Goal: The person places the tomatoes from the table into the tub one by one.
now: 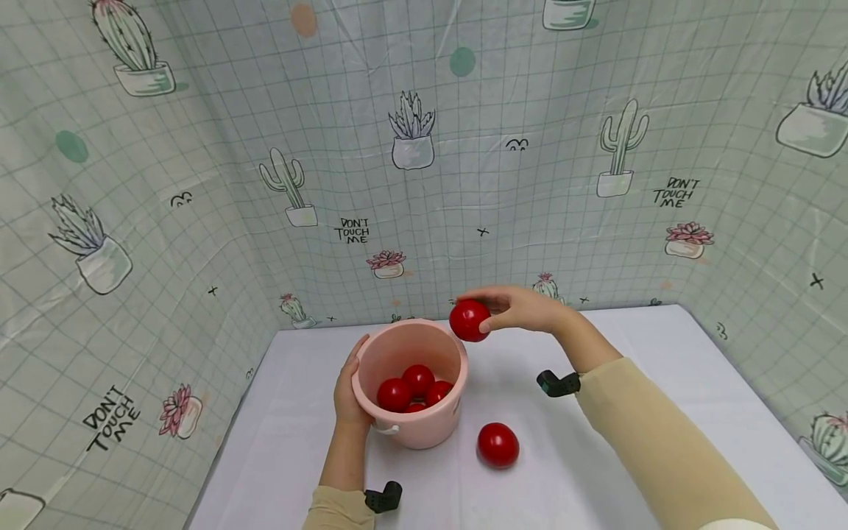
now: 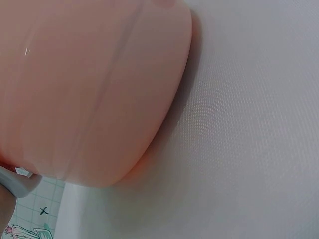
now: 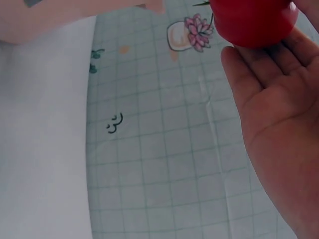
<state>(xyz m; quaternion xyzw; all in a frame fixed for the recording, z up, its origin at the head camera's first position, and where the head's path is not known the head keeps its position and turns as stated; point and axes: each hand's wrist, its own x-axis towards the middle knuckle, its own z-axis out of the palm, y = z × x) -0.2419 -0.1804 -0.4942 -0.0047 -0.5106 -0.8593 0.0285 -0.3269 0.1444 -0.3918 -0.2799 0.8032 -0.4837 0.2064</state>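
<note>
A pink bucket [image 1: 424,430] stands on the table, several smooth red balls [image 1: 394,395] lying inside it. My left hand [image 1: 350,390] holds the bucket's left side, fingers along the wall near the rim. Beside the bucket's upper right rim, my right hand [image 1: 520,309] grips another red ball [image 1: 467,321] between thumb and fingers, raised above the table. The right wrist view shows this ball at its top edge, against the fingers [image 3: 279,62]. One more red ball [image 1: 498,445] lies on the table to the right of the bucket.
A white cloth covers the table [image 1: 563,471]. Behind it and on both sides hangs a gridded curtain [image 1: 490,191] printed with cacti. The bucket has a pale handle end [image 1: 386,429] low on its front rim. Both wrists carry small black cameras [image 1: 558,383].
</note>
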